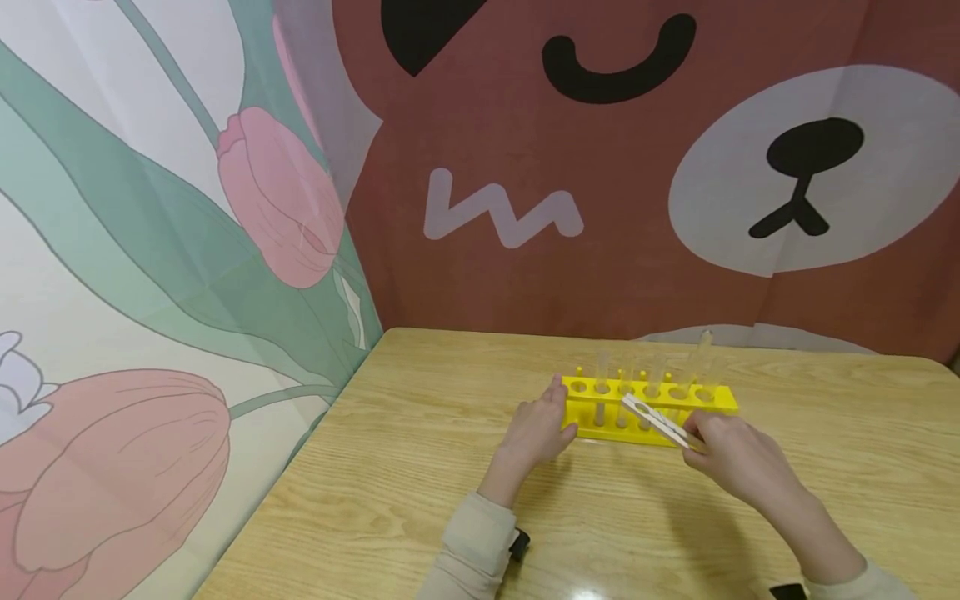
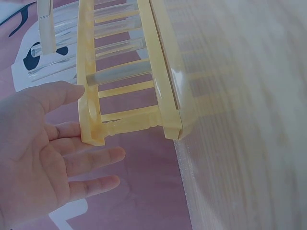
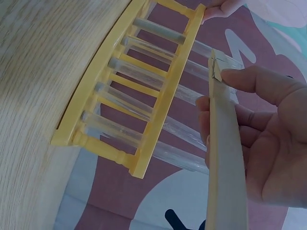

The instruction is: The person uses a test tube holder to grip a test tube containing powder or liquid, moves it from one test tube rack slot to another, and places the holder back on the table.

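Observation:
A yellow test tube rack stands on the table, with several clear test tubes upright in its holes. The tube nearest its left end looks greyish inside. My left hand grips the rack's left end, thumb on the near side of the top bar and some fingers behind it. In my right hand is a wooden test tube clamp, held by its handle part. Its tip hangs in front of the tubes, near the top bar. Whether the clamp touches any tube, I cannot tell.
The wood-grain table runs back to a wall cloth printed with a bear face. A second cloth with tulips hangs at the left. Black bands are at the wrists.

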### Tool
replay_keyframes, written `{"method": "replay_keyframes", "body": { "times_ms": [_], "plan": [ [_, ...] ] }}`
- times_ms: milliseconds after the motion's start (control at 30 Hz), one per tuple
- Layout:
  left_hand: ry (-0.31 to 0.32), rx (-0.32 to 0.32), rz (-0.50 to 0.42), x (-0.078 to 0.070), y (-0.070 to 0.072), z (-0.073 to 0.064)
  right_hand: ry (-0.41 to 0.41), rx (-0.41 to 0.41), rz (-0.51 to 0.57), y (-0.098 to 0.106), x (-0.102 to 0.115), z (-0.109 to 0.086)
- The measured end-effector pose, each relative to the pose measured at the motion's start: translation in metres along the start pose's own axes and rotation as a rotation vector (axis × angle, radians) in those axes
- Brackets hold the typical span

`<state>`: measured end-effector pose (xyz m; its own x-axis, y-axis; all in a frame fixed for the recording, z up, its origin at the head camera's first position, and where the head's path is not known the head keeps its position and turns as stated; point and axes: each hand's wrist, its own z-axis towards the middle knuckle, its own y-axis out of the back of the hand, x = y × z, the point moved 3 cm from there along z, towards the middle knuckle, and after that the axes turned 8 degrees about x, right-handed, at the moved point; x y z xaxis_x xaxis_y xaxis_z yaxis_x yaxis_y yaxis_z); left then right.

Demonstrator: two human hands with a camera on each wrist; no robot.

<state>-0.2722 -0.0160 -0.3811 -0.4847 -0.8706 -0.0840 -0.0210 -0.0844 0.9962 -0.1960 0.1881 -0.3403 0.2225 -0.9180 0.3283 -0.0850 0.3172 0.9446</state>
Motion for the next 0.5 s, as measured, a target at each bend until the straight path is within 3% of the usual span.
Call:
{"method": "replay_keyframes", "body": {
  "times_ms": [500],
  "plan": [
    [0.000, -0.006, -0.008, 0.0001, 0.0000, 0.0006, 0.008, 0.019, -0.022, -0.0034, -0.0030, -0.0006]
  ]
}}
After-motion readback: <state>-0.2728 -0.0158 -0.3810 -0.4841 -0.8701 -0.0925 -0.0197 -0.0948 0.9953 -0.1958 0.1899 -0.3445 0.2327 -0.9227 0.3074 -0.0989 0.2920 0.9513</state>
